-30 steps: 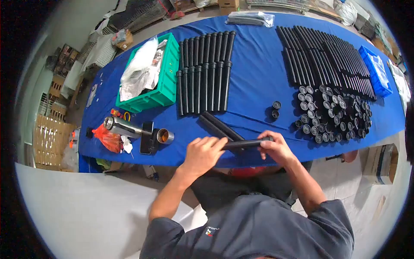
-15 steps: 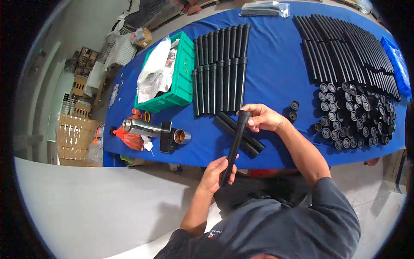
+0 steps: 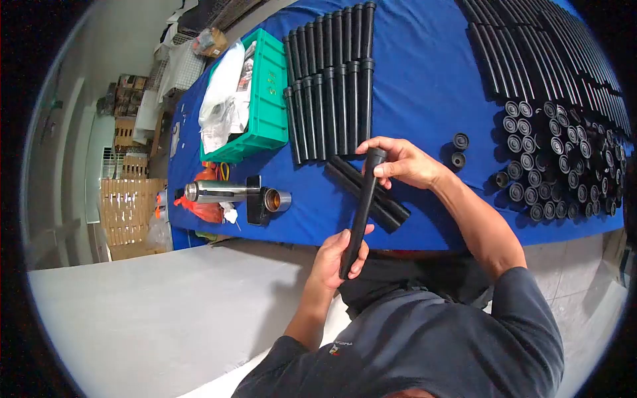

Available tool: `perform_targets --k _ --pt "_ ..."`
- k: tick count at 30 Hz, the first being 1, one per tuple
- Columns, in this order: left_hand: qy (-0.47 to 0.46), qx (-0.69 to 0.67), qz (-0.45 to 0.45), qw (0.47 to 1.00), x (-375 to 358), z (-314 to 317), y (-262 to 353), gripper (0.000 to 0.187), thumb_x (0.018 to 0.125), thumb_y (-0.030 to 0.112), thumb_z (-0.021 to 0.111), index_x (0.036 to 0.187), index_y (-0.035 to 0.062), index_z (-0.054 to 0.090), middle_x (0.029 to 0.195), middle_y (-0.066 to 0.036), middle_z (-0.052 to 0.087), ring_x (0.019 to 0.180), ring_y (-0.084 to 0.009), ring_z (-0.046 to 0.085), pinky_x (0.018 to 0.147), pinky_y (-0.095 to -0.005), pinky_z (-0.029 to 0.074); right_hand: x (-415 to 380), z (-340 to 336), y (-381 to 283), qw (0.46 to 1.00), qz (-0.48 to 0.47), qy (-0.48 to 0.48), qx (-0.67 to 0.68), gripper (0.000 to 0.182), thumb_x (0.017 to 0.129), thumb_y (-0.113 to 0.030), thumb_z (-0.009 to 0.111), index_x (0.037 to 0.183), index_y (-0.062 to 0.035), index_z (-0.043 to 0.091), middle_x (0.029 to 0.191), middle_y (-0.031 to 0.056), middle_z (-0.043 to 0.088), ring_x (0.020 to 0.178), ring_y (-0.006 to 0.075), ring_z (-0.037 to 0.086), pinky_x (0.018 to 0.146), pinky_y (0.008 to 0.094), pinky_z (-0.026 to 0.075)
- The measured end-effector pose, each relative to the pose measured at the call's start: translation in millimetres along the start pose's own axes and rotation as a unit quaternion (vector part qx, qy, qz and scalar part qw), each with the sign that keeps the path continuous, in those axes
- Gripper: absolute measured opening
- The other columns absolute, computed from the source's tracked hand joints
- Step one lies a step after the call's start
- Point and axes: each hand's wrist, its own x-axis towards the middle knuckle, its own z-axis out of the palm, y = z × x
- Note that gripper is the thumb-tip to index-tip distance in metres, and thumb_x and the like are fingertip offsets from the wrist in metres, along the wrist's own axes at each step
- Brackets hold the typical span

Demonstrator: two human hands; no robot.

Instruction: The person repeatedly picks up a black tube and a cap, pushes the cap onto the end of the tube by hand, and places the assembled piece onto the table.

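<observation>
A black tube (image 3: pixel 362 211) with a wider cap at its upper end slants over the front edge of the blue table. My left hand (image 3: pixel 337 257) wraps round its lower end. The fingers and thumb of my right hand (image 3: pixel 402 162) are closed on the capped end. Behind it, two loose black tubes (image 3: pixel 387 211) lie on the cloth. Further back, capped black tubes (image 3: pixel 332 113) lie side by side in two rows. Two round black caps (image 3: pixel 459 159) lie to the right of my right hand.
A green crate (image 3: pixel 270 99) holding white plastic stands at the left. Near it are a steel flask (image 3: pixel 222 191), a phone (image 3: pixel 254 211), a metal cup (image 3: pixel 277 199) and a red bag (image 3: pixel 204 209). Many round caps (image 3: pixel 534 178) and thin black tubes (image 3: pixel 524 60) cover the right side.
The view has shifted, so the table's contents sit higher in it. My hands still hold the capped tube, which stands slightly steeper; my right fingers have shifted a little at the cap.
</observation>
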Motion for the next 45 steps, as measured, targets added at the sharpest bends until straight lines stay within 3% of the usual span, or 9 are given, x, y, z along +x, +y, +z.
perform_targets --k 7,10,14,17,20,23,27,34,45 --pt "-0.006 0.044 0.008 0.999 -5.4 -1.0 6.0 0.056 0.108 0.038 0.044 0.141 -0.0072 0.047 0.089 -0.015 0.066 0.055 -0.0167 0.059 0.042 -0.0275 0.047 -1.0 3.1 -1.9 0.999 0.009 0.013 -0.034 0.052 0.090 -0.008 0.073 0.138 -0.0034 0.055 0.094 0.0028 0.065 0.077 0.0099 0.060 0.066 0.0264 0.052" --pt "0.079 0.066 0.025 0.994 -3.9 19.9 7.3 0.052 0.105 0.033 0.054 0.141 -0.0052 0.049 0.094 -0.012 0.067 0.064 -0.0154 0.062 0.051 -0.0262 0.052 -2.5 5.1 -2.8 0.999 0.010 0.025 -0.022 0.055 0.089 -0.009 0.075 0.140 -0.0045 0.055 0.098 0.0039 0.067 0.078 0.0098 0.060 0.065 0.0256 0.051" --pt "0.132 0.291 0.131 0.939 9.0 26.6 14.0 0.046 0.092 0.017 0.075 0.131 -0.0027 0.059 0.095 -0.002 0.066 0.074 -0.0078 0.060 0.065 -0.0240 0.051 -1.7 4.1 -3.6 0.998 -0.011 0.057 -0.014 0.066 0.088 -0.013 0.077 0.146 -0.0058 0.047 0.106 0.0081 0.069 0.080 0.0113 0.061 0.066 0.0272 0.051" --pt "0.149 0.542 0.184 0.806 19.1 29.4 36.8 0.039 0.090 0.016 0.076 0.121 -0.0031 0.063 0.082 -0.004 0.068 0.073 -0.0069 0.060 0.063 -0.0267 0.050 -0.3 2.9 -1.7 0.996 -0.036 0.082 0.021 0.071 0.089 -0.018 0.077 0.150 -0.0051 0.041 0.113 0.0124 0.067 0.083 0.0145 0.064 0.069 0.0288 0.054" --pt "0.182 0.552 0.327 0.745 57.6 33.1 92.1 0.038 0.089 0.016 0.073 0.118 -0.0071 0.062 0.079 -0.009 0.069 0.072 -0.0096 0.062 0.063 -0.0308 0.051 -1.1 -1.5 1.9 0.993 -0.040 0.097 0.053 0.069 0.093 -0.025 0.072 0.150 -0.0030 0.038 0.123 0.0173 0.062 0.091 0.0198 0.067 0.074 0.0315 0.057" --pt "0.267 0.606 0.461 0.590 124.7 23.5 179.5 0.038 0.088 0.023 0.074 0.107 -0.0086 0.066 0.074 -0.013 0.063 0.069 -0.0149 0.058 0.062 -0.0341 0.050 -0.9 -4.2 4.5 0.993 0.017 0.081 -0.078 0.065 0.095 -0.029 0.069 0.147 -0.0013 0.043 0.112 0.0113 0.065 0.092 0.0161 0.064 0.073 0.0302 0.055" --pt "0.363 0.665 0.443 0.480 222.4 2.6 288.1 0.047 0.085 0.036 0.069 0.107 -0.0046 0.071 0.092 -0.027 0.071 0.088 -0.0431 0.071 0.077 -0.0484 0.055 0.8 -2.2 5.6 0.984 0.059 0.097 -0.139 0.056 0.094 -0.025 0.073 0.139 0.0011 0.052 0.094 0.0010 0.064 0.081 0.0091 0.060 0.069 0.0262 0.050" --pt "0.452 0.711 0.309 0.440 338.7 -51.7 365.3 0.041 0.084 0.036 0.068 0.100 -0.0015 0.073 0.096 -0.026 0.073 0.097 -0.0433 0.070 0.089 -0.0504 0.053 1.4 -5.1 6.1 0.966 0.068 0.096 -0.231 0.052 0.092 -0.025 0.076 0.133 0.0012 0.058 0.082 0.0000 0.063 0.074 0.0067 0.057 0.068 0.0264 0.048" --pt "0.470 0.713 0.282 0.437 376.9 -70.3 366.9 0.040 0.085 0.034 0.067 0.097 -0.0034 0.073 0.102 -0.030 0.071 0.098 -0.0458 0.069 0.089 -0.0530 0.054 1.6 -4.0 -0.4 0.968 0.105 0.087 -0.209 0.050 0.092 -0.020 0.077 0.134 0.0000 0.059 0.082 -0.0014 0.062 0.075 0.0058 0.056 0.068 0.0249 0.047"
